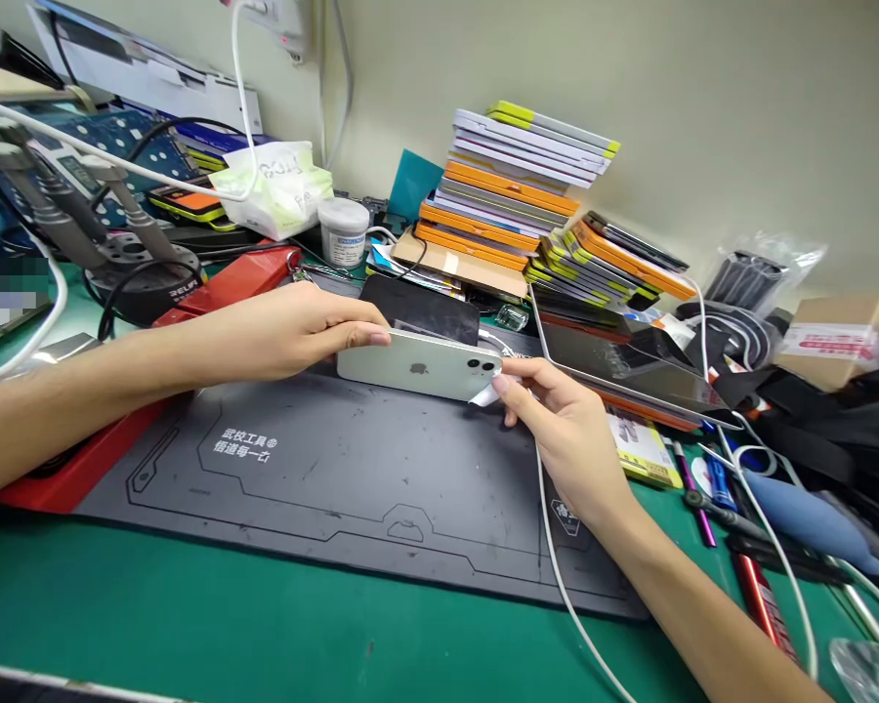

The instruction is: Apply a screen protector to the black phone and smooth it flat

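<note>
A pale smartphone with two rear camera lenses is held on its long edge above the grey work mat, its back facing me. My left hand grips its upper left corner, with the thumb along the top edge. At the camera end, my right hand pinches a small white tissue against the phone's right edge. Its fingers are closed, partly hidden behind the phone and tissue. A dark flat device lies just behind the phone, near a white cable plug.
Stacked boxes stand against the wall. A tablet leans at the right, near a red cylinder and a blue-handled tool. A red tray lies under my left forearm. A white cable crosses the mat by my right wrist.
</note>
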Demonstrator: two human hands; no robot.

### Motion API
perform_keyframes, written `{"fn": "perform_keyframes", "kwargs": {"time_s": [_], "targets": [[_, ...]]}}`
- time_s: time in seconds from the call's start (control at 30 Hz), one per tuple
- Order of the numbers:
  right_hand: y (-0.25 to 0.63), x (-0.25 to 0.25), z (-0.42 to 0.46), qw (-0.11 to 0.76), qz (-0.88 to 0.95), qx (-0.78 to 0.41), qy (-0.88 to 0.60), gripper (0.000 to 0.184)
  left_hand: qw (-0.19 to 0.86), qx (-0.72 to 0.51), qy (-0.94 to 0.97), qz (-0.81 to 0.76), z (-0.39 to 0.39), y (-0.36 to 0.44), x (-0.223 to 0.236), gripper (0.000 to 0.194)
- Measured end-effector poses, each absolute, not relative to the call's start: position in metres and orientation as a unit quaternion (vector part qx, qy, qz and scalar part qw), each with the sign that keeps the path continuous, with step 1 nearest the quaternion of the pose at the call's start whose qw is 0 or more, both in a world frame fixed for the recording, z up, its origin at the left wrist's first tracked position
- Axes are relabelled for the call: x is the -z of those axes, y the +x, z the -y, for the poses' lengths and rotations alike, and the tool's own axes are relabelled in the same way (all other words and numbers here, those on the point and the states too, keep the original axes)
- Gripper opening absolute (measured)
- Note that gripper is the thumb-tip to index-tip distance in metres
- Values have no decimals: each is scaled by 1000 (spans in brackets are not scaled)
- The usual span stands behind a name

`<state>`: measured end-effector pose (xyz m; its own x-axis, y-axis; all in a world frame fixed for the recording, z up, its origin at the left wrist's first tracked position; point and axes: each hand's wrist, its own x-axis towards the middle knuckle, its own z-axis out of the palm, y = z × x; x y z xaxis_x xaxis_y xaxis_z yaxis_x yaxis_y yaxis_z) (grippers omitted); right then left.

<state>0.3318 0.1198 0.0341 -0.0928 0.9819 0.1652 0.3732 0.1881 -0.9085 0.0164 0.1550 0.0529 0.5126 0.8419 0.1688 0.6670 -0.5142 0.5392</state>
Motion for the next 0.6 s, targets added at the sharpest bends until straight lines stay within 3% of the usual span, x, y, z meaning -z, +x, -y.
{"fn": "perform_keyframes", "kwargs": {"time_s": [0.6], "targets": [[332,-33,-123,430,608,-415,-522,32,246,-231,821,-460,-154,18,-53,56]]}}
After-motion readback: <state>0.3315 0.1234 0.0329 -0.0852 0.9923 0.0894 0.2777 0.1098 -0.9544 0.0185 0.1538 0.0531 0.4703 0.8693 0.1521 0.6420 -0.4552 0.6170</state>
